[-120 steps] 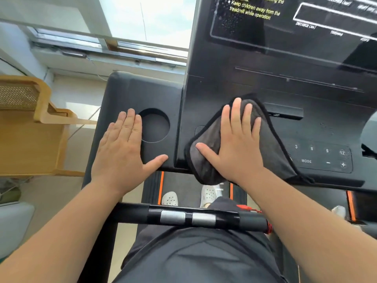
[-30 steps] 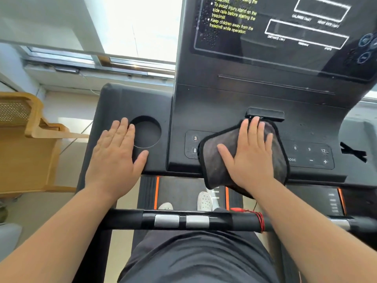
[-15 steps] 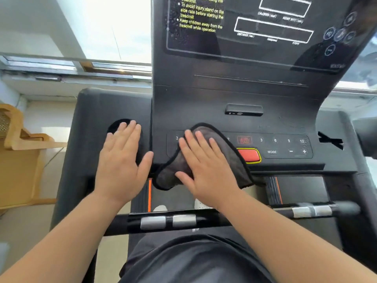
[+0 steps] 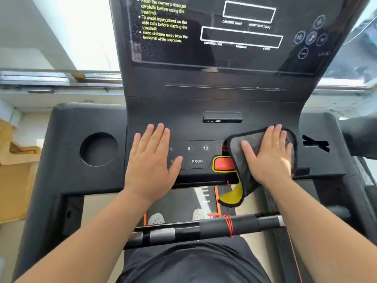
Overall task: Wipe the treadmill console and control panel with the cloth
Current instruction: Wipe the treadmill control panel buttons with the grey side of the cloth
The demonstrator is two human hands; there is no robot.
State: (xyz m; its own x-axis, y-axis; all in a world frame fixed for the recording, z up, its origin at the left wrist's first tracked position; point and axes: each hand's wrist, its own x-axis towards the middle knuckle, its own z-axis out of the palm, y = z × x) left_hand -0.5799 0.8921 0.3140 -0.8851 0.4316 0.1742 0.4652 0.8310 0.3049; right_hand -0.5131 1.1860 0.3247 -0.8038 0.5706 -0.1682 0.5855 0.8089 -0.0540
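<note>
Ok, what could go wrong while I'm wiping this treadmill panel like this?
Your left hand lies flat on the number keys beside the PROG key; leaning on it could press one.
The cloth under your right hand overlaps the red button, so a firm wipe might push it.
The cloth's loose corner hangs off the control panel and could snag the red cord on the handlebar.

bright window glare, perhaps slight blur

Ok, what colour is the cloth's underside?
Yellow; it shows on the cloth at its hanging corner, head view.
</note>
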